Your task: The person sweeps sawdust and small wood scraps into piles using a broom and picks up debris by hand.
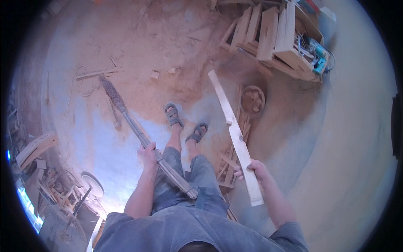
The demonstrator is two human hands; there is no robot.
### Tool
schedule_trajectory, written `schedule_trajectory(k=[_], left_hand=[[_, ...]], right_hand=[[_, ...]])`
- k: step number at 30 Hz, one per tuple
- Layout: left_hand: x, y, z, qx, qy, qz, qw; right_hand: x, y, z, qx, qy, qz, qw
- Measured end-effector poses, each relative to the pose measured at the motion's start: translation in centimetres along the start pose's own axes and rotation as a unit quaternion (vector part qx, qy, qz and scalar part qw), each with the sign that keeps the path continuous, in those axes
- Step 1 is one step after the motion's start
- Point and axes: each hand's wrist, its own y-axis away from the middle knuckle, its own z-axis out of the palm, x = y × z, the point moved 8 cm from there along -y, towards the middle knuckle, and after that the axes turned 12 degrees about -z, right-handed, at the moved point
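Standing on a sawdust-strewn floor (pixel 126 38), your left hand (pixel 147 153) wraps a long dark rod (pixel 138 130) angling far left, your right hand (pixel 254 170) grips a pale wooden plank (pixel 233 126) pointing far, wooden frames (pixel 268 33) far right.

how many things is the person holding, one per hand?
2. The left hand grips a long dark broom handle slanting down to the sawdust floor. The right hand holds a pale wooden plank pointing up and away. Nothing else held is visible.

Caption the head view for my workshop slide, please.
Left hand grips a broom, right hand a plank, above a sawdust-strewn floor.
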Motion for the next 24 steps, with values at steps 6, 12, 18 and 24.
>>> schedule_trajectory(k=[6,12,18,24], left_hand=[[-4.2,2.0,0.4,-0.037,-0.042,-0.074,0.996],[-3.7,2.0,0.9,-0.063,-0.063,-0.052,0.995],[-3.7,2.9,1.5,-0.079,-0.053,-0.061,0.994],[-4.1,2.6,2.0,-0.111,-0.052,-0.082,0.989]], right_hand=[[2.2,1.2,-13.6,0.048,0.549,0.128,0.825],[2.8,0.7,-18.8,0.037,0.7,0.091,0.707],[-3.8,4.3,-22.7,0.142,0.772,0.09,0.613],[-9.4,8.3,-28.1,0.284,0.814,0.039,0.505]])
